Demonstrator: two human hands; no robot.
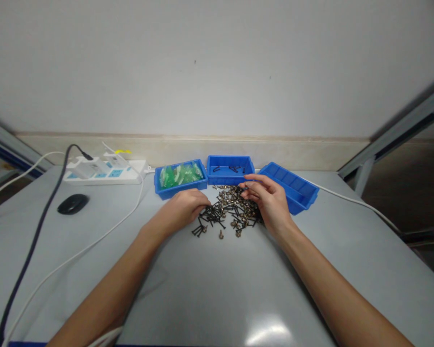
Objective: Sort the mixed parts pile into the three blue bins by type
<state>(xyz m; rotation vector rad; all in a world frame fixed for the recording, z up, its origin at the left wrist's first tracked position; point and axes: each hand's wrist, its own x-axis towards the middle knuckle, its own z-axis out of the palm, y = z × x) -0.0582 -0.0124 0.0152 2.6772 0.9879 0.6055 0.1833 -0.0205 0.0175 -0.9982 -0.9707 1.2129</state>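
Observation:
A mixed pile of black screws (211, 214) and brownish metal screws with wide heads (235, 195) lies on the table in front of me. At the pile's left edge is my left hand (188, 207), its fingers bent together among the black screws; its fingertips are partly hidden. Over the right side of the pile hovers my right hand (273, 200), palm turned left, with thumb and fingers curled toward each other. Anything between those fingertips is too small to make out. Behind the pile, a blue bin (230, 179) holds several black screws.
Left of that bin, another blue bin (181, 190) contains green-and-clear plastic packets (182, 174). A third blue bin (292, 190) stands angled at the right. A white power strip (130, 176), a black mouse (73, 204) and loose cables (90, 250) occupy the table's left side.

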